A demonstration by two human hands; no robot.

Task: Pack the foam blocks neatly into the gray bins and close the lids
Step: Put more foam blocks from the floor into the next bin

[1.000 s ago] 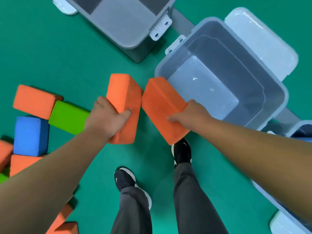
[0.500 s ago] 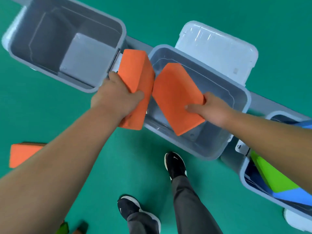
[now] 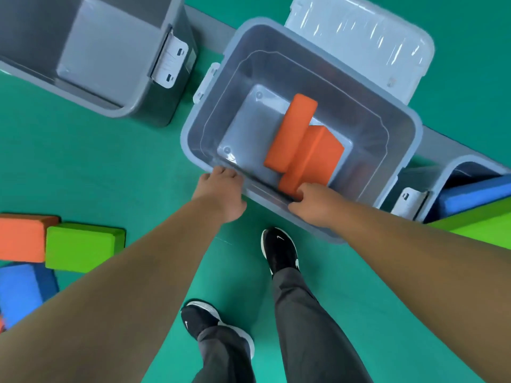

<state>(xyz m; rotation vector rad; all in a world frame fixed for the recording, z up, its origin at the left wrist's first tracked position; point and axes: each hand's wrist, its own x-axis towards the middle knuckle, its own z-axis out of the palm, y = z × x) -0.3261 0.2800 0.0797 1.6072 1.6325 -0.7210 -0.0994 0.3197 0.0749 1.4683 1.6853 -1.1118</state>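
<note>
The middle gray bin (image 3: 402, 150) stands open on the green floor. Two orange foam blocks lie inside it, touching each other. The farther orange block (image 3: 293, 128) stands on its edge. The nearer orange block (image 3: 316, 158) leans by the bin's near wall. My right hand (image 3: 313, 207) reaches over the near rim, with its fingers closed on the low end of the nearer block. Resting at the near left corner of the rim, my left hand (image 3: 221, 194) holds no block.
An empty gray bin (image 3: 121, 110) stands at the left. At the right, another bin (image 3: 453, 168) holds a blue block (image 3: 475, 199) and a green block (image 3: 481, 228). A clear lid (image 3: 359, 42) lies behind the middle bin. Loose orange (image 3: 20, 237), green (image 3: 80, 247) and blue (image 3: 19, 291) blocks sit at the left. My feet (image 3: 279, 251) stand close to the bin.
Both orange blocks went from my hands down into the middle bin. My left hand let go of its block and came to the rim. The view shifted right over the bin.
</note>
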